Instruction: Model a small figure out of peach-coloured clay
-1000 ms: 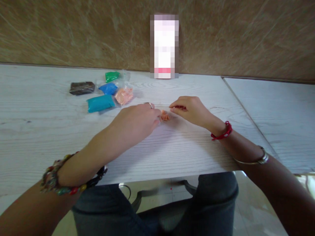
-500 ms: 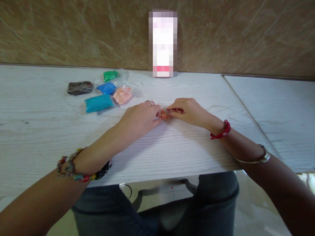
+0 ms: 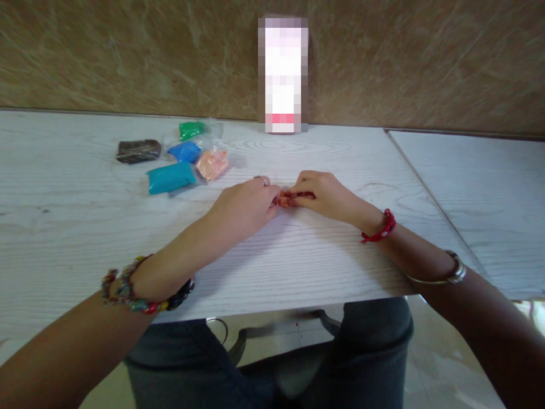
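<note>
A small lump of orange modelling clay [image 3: 284,200] is between my two hands, just above or on the white table [image 3: 264,272]; I cannot tell which. My left hand [image 3: 251,201], with a ring on one finger, pinches the clay from the left, and its fingertips are partly hidden. From the right, the thumb and fingers of my right hand [image 3: 319,190] close on the other side of the same lump. Both hands are turned inward with their fingertips nearly meeting.
Bagged clay lies at the back left: a green packet [image 3: 192,130], a brown packet [image 3: 138,151], a blue packet [image 3: 184,151], a turquoise packet [image 3: 171,178] and a peach packet [image 3: 213,164]. A phone [image 3: 283,74], its screen blurred, leans against the marbled wall [image 3: 383,62].
My right fingertips have come in closer and now pinch the orange clay, where the index finger was lifted off before. My left hand has shifted very slightly.
</note>
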